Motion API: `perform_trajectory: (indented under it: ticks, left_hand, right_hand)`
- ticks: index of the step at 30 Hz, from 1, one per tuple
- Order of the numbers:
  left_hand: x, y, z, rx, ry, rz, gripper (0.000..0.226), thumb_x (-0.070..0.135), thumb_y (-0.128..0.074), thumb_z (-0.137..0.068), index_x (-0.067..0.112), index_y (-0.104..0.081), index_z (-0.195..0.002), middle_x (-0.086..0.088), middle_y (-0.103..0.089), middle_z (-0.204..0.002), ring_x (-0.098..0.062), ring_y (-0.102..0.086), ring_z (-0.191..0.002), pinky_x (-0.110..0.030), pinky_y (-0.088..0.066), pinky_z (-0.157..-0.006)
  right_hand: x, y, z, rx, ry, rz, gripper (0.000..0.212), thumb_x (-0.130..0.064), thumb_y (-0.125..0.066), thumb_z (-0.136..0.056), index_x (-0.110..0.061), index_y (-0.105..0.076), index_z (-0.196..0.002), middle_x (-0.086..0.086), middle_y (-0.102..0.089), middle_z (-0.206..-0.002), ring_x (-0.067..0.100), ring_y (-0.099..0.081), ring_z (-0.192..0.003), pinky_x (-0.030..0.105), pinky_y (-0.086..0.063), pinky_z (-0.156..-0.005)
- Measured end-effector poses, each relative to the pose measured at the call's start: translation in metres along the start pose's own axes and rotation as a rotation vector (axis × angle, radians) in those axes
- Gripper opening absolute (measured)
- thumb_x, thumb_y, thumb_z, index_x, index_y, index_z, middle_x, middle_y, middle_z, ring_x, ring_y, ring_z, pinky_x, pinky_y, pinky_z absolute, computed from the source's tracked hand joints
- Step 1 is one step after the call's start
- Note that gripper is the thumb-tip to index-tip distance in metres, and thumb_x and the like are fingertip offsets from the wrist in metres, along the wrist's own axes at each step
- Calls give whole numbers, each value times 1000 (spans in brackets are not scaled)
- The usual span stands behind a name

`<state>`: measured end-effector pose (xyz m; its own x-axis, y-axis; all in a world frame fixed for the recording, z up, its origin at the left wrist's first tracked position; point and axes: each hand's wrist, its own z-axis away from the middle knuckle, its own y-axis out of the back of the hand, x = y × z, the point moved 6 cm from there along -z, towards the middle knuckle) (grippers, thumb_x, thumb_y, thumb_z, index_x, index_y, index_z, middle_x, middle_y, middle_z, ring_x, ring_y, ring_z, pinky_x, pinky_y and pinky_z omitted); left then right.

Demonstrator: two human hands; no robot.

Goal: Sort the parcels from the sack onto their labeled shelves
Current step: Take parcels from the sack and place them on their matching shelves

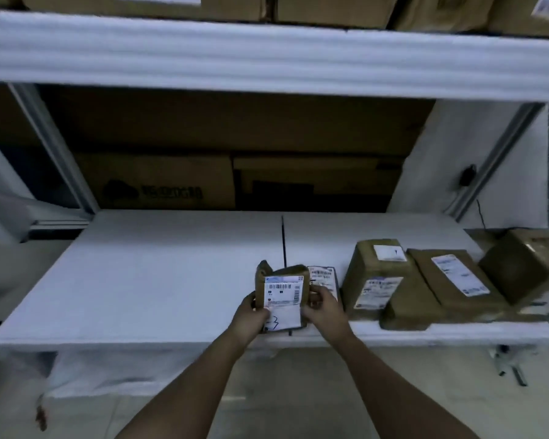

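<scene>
While being read: small brown parcel (282, 296) upright over the white shelf (159, 280) front edge.
Hands: left hand (249, 315) and right hand (322, 307) grip its sides.
Done: shelved parcels (425, 280) lie just right.
Left: placing this one; sack unseen.

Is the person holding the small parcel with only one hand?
No, both the left hand and the right hand grip the small parcel by its sides, above the white shelf.

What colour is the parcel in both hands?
Brown wrap, white barcode label; parcel, head view.
</scene>
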<state>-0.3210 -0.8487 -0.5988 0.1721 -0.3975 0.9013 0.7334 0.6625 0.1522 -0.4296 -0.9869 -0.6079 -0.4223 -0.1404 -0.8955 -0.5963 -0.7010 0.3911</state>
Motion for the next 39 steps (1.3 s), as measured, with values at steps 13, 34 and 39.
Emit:
perform_trajectory:
  ticks: [13, 34, 39]
  left_hand:
    - [-56, -13, -55, 146, -147, -116, 46, -3, -46, -86, 15, -48, -128, -6, -60, -119, -21, -56, -98, -27, -45, -81]
    - [-68, -18, -89, 184, -250, -279, 51, 5, -47, -95, 15, -37, -144, -7, -56, -134, -26, -55, -119, -29, -43, -95]
    - [-69, -20, -90, 174, -262, -282, 52, 3, -46, -95, 15, -35, -145, -7, -54, -136, -26, -52, -121, -27, -40, -95]
  right_hand:
    - [43, -4, -38, 142, 177, 710, 53, -49, -55, -89, -26, -50, -136, 1, -47, -136, 21, -40, -128, 33, -35, -101]
    - [65, -11, -51, 186, 191, 770, 57, -43, -55, -86, -24, -42, -137, -3, -41, -139, 16, -31, -134, 34, -27, -105]
    - [68, -11, -47, 187, 193, 758, 59, -43, -56, -85, -24, -40, -138, -4, -41, -140, 17, -31, -134, 34, -27, -106]
